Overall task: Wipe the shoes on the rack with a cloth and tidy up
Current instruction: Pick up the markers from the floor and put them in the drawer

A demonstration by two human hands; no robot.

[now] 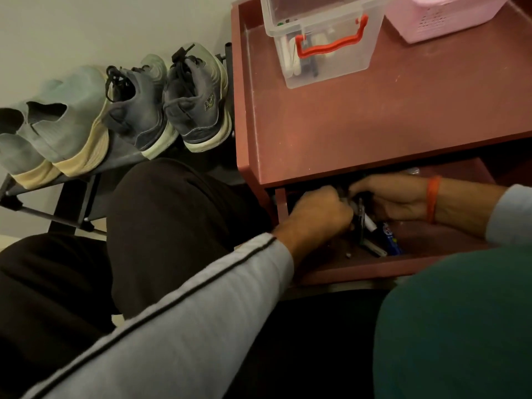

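Note:
Two pale grey-green slip-on shoes (62, 122) and two dark grey sneakers (169, 108) stand in a row on the black shoe rack (72, 203) at the left, against the wall. Both hands are inside the open drawer (345, 269) of the reddish-brown table (374, 119). My left hand (321, 210) is curled into a fist around a bunch of markers (365, 220). My right hand (395, 197), with an orange band on its wrist, reaches left under the tabletop; its fingertips are lost in shadow. No cloth is in view.
A clear plastic box (322, 38) with a red handle and a pink basket (443, 15) stand on the tabletop at the back. Blue pens (390, 239) lie in the drawer. My dark-trousered knee (178, 226) sits between the rack and the table.

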